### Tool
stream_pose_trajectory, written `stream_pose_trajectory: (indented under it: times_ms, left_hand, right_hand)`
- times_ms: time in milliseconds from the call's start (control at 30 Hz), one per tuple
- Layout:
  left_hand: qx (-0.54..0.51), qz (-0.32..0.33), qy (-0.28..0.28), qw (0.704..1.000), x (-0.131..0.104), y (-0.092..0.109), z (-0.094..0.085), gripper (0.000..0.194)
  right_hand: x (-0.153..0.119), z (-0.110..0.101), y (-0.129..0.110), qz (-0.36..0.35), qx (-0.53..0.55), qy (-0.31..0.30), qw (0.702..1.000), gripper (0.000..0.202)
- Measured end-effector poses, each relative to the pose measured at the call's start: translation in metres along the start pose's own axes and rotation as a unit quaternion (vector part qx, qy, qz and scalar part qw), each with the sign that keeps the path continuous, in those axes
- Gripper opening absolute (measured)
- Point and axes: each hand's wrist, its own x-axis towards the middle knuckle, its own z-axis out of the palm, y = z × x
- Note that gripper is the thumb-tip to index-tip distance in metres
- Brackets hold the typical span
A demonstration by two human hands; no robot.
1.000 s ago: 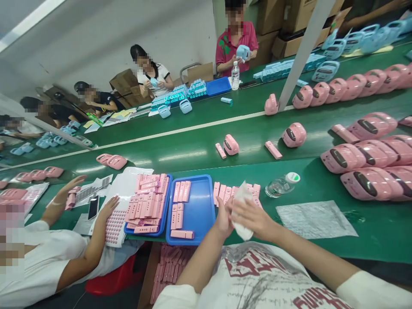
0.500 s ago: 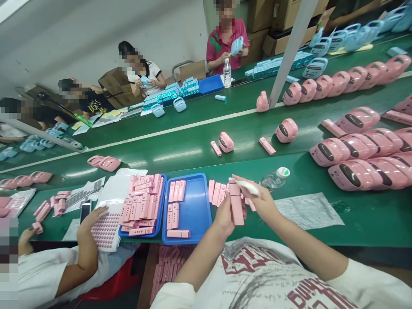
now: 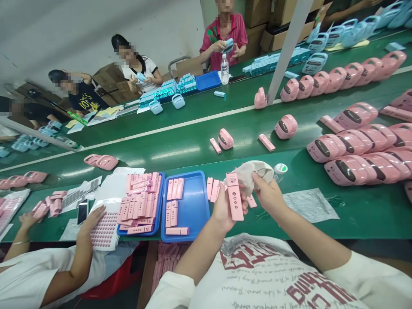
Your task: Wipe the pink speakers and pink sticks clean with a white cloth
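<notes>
My left hand [image 3: 224,210] is closed around a pink stick-shaped plastic piece [image 3: 235,198], its face with a round picture and a row of dark marks turned up. In my right hand [image 3: 268,193] is a pale cloth [image 3: 256,172], bunched by the fingers and hanging beside the pink piece. Behind my hands several more pink pieces [image 3: 213,189] lie in a row on the bench, partly hidden. To the left is a blue tray [image 3: 193,206] with several pink pieces in it. Next to that stands a second blue tray [image 3: 158,221], heaped with them.
A clear bottle with a white-and-green cap [image 3: 280,168] lies behind my right hand. Crumpled plastic sheeting [image 3: 310,205] is on the bench at right. Pink rounded housings [image 3: 346,171] stand in rows farther right. At left a co-worker's hand [image 3: 92,219] rests on a sticker sheet [image 3: 104,231].
The pink piece has turned so its marked face shows. My right hand has drawn away to the right with the cloth, which now hangs spread out. The co-worker's far hand has reached forward.
</notes>
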Motion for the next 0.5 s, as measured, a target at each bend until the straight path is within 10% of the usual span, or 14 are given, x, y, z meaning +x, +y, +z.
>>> stream_pose_trajectory:
  times_ms: [167,400,500]
  left_hand:
    - [-0.012,0.048,-0.002,0.999,-0.009,0.004,0.011,0.062]
    - [-0.044,-0.06,0.065,0.995,-0.016,0.017,0.014,0.08]
    - [-0.042,-0.003,0.041,0.998,-0.012,0.012,0.014,0.079]
  right_hand:
    - [-0.009,-0.001,-0.012,-0.169,-0.216,-0.135,0.952,0.042]
    - [-0.027,-0.008,-0.014,-0.492,-0.353,-0.389,0.694,0.036]
    - [-0.021,-0.006,-0.012,-0.482,-0.347,-0.286,0.752,0.037]
